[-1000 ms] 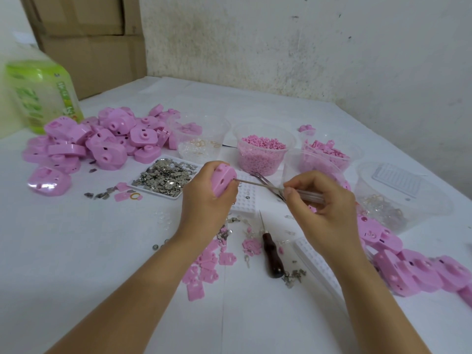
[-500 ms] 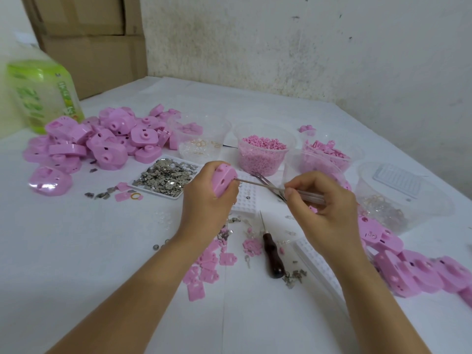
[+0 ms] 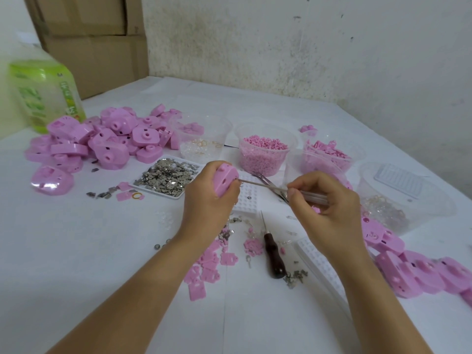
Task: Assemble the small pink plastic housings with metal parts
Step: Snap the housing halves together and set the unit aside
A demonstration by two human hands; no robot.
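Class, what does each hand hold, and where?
Left hand grips pink housing round its body; right hand pinches thin tool by its clear handle.

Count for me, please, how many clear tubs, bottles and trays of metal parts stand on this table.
Clear tubs: 5, one partly hidden behind the right hand
Green bottle: 1
Tray of metal parts: 1
Total: 7
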